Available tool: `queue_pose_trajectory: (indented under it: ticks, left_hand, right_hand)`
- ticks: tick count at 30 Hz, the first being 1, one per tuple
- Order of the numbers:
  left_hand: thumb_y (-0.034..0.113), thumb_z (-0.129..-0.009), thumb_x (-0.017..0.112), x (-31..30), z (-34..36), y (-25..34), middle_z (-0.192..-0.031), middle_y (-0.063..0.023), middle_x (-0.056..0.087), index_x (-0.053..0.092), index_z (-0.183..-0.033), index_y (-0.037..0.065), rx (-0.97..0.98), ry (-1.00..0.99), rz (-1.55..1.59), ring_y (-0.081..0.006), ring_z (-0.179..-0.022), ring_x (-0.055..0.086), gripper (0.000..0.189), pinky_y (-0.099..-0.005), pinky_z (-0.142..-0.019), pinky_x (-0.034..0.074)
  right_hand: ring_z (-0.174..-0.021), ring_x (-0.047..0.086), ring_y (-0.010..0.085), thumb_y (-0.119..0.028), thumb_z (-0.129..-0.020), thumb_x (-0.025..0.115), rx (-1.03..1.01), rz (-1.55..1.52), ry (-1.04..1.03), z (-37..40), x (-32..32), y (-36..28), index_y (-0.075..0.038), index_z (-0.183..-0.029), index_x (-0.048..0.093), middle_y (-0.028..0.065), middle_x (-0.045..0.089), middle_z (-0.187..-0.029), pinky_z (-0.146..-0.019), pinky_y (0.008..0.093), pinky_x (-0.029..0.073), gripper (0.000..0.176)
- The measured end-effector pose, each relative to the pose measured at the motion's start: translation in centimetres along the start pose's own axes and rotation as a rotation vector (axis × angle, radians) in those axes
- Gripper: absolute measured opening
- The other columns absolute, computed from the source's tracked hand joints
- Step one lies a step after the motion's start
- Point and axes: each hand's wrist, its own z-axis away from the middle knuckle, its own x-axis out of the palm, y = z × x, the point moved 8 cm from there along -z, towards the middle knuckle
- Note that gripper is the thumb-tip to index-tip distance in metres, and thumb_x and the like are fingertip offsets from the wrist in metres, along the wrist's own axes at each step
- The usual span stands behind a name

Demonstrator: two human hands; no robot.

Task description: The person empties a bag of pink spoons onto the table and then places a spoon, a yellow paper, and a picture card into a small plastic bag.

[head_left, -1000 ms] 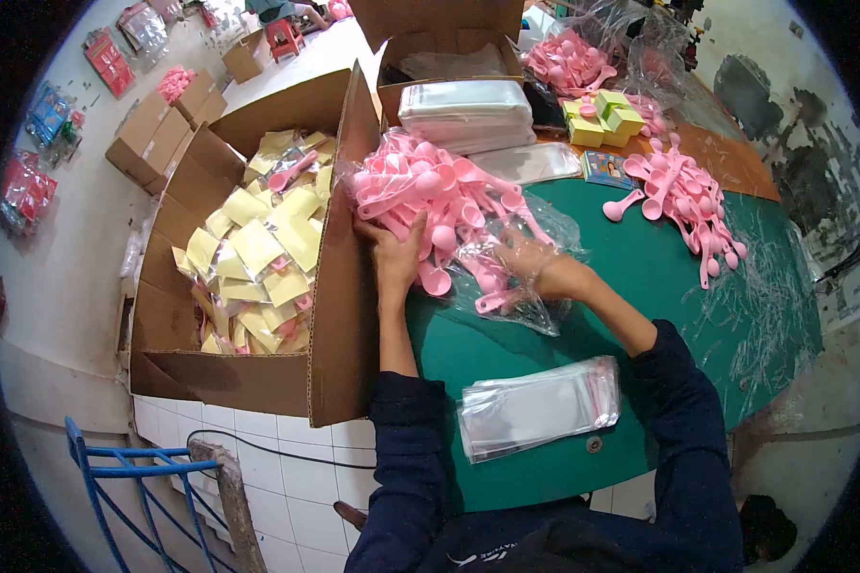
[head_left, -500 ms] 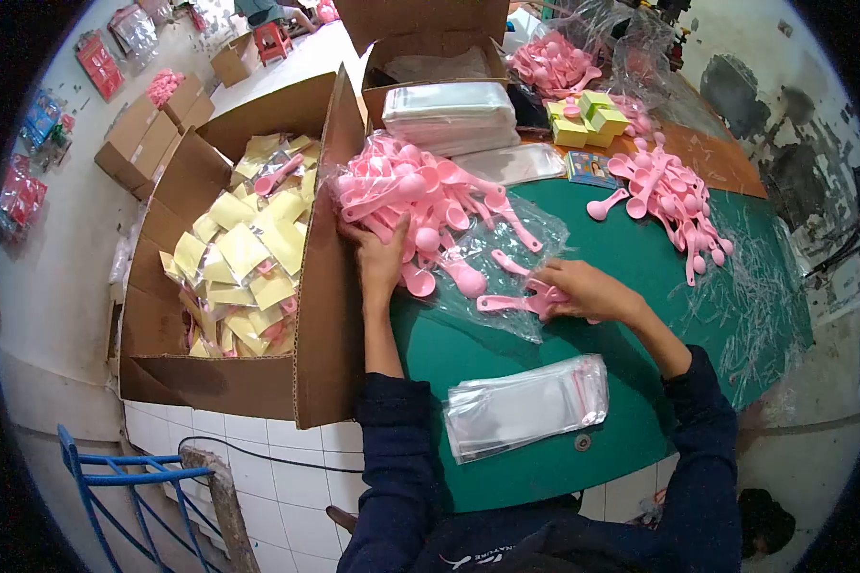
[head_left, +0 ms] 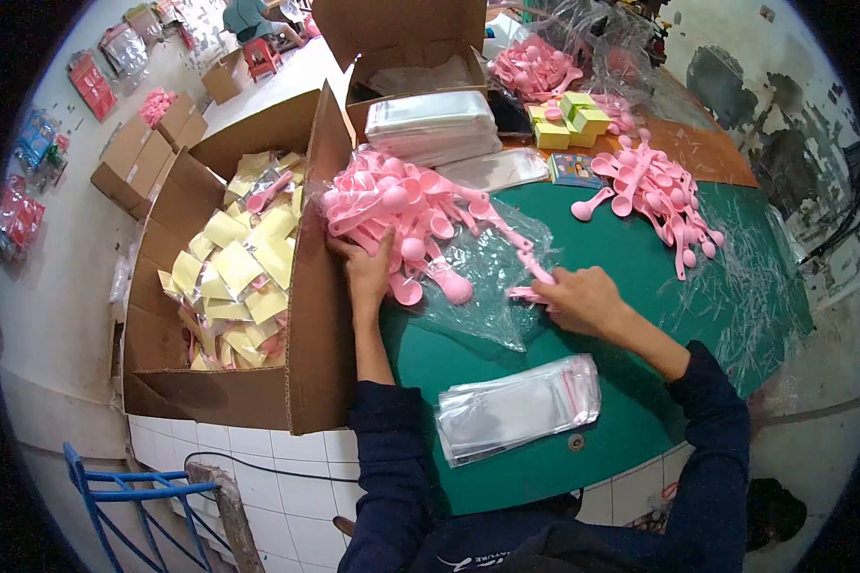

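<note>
Head: right hand (head_left: 583, 298) draws gripped spoons (head_left: 528, 293) nearer; left hand (head_left: 366, 272) stays spread on pile (head_left: 401, 196).

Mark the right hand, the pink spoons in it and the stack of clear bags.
right hand (head_left: 585, 298): head view, back of the hand.
pink spoons (head_left: 525, 292): head view, handles sticking out past the fingers.
stack of clear bags (head_left: 516, 409): head view, middle of the top bag.

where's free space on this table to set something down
Bare green mat lies between the big spoon pile and the smaller spoon pile, plus a strip between the plastic sheet and the bag stack. Crowded: left hand on the big pile by the box, right hand gripping spoons.
</note>
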Motion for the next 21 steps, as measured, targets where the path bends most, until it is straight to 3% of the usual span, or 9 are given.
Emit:
queue_pose_trajectory:
  ticks: [1,3,7,12,14,15,18,19,21]
  left_hand:
    - [0.058,-0.073,0.057,-0.3,-0.1,0.1,-0.1,-0.0406,0.049,-0.008,-0.128,-0.015,0.039,0.049,0.007,-0.0479,-0.099,0.049,0.112,-0.0443,-0.083,0.041]
    - [0.058,-0.072,0.057,-0.6,0.2,0.9,-0.099,-0.0408,0.049,-0.007,-0.128,-0.014,-0.039,-0.011,-0.013,-0.0488,-0.099,0.049,0.112,-0.0451,-0.083,0.041]
    - [0.062,-0.074,0.052,-0.7,0.6,1.3,-0.099,-0.0403,0.05,-0.007,-0.13,-0.011,-0.047,-0.029,-0.009,-0.0501,-0.098,0.048,0.109,-0.0464,-0.084,0.04]
    - [0.069,-0.076,0.039,-1.1,1.0,1.9,-0.107,-0.0408,0.046,-0.006,-0.132,-0.007,-0.015,-0.044,0.135,-0.0497,-0.104,0.045,0.104,-0.0448,-0.089,0.036]
    - [0.071,-0.076,0.035,-1.0,0.6,1.9,-0.111,-0.0411,0.043,-0.005,-0.133,-0.004,0.079,-0.008,0.215,-0.0493,-0.108,0.043,0.102,-0.0441,-0.091,0.034]
    - [0.07,-0.077,0.034,-0.8,0.7,1.5,-0.113,-0.0411,0.041,-0.005,-0.134,0.0,-0.015,-0.042,0.208,-0.0492,-0.11,0.04,0.099,-0.0435,-0.093,0.032]
    - [0.069,-0.078,0.034,-0.8,0.7,1.5,-0.112,-0.0412,0.042,-0.004,-0.134,-0.001,-0.046,-0.023,0.156,-0.0498,-0.109,0.04,0.097,-0.0443,-0.092,0.033]
    - [0.068,-0.079,0.034,-0.8,0.8,1.7,-0.11,-0.0418,0.043,-0.003,-0.134,-0.003,-0.092,-0.073,0.133,-0.0506,-0.108,0.04,0.097,-0.0456,-0.091,0.033]
    - [0.067,-0.079,0.035,-1.1,0.6,2.1,-0.11,-0.042,0.043,-0.001,-0.133,-0.004,-0.071,-0.032,0.119,-0.0509,-0.107,0.041,0.096,-0.0464,-0.09,0.033]
  right_hand:
    - [-0.066,0.061,0.0284,-0.02,-0.068,0.062,-0.004,-0.003,-0.033,0.1,-0.2,1.2,-0.01,-0.097,0.055,0.0118,0.058,-0.081,-0.055,0.0379,0.049,0.032]
    - [-0.06,0.056,0.0213,-0.019,-0.064,0.064,-0.158,-0.553,-0.072,1.4,-2.0,5.2,-0.01,-0.083,0.055,0.0058,0.057,-0.075,-0.057,0.0311,0.047,0.023]
    - [-0.07,0.052,0.009,-0.016,-0.064,0.065,0.201,-1.05,0.003,3.6,-6.4,17.0,-0.005,-0.083,0.056,0.0,0.056,-0.078,-0.062,0.025,0.044,0.024]
    - [-0.085,0.058,0.0202,-0.019,-0.066,0.065,0.389,-0.12,0.604,2.7,-7.8,29.5,-0.002,-0.096,0.057,0.0108,0.061,-0.092,-0.077,0.0312,0.044,0.035]
    - [-0.088,0.059,0.0231,-0.02,-0.067,0.066,0.492,0.33,0.628,2.8,-9.8,24.5,-0.004,-0.098,0.059,0.0128,0.061,-0.095,-0.08,0.0327,0.045,0.036]
    - [-0.09,0.059,0.0245,-0.021,-0.067,0.066,0.538,0.555,0.63,2.6,-10.4,21.3,-0.005,-0.099,0.06,0.0139,0.061,-0.097,-0.081,0.0334,0.045,0.036]
    - [-0.085,0.06,0.0196,-0.003,-0.07,0.061,0.1,-0.447,-0.102,-0.5,-3.9,12.0,-0.007,-0.096,0.065,0.0084,0.063,-0.09,-0.076,0.0295,0.049,0.026]
    - [-0.086,0.059,0.0175,0.002,-0.073,0.057,-0.245,-0.711,-0.185,-0.9,-3.3,6.0,-0.009,-0.099,0.065,0.0094,0.063,-0.091,-0.075,0.0269,0.049,0.029]
    - [-0.102,0.053,0.0263,-0.011,-0.077,0.058,-0.377,-0.76,-0.143,-2.5,-1.4,-0.1,-0.015,-0.116,0.055,0.0128,0.055,-0.111,-0.088,0.0341,0.041,0.039]
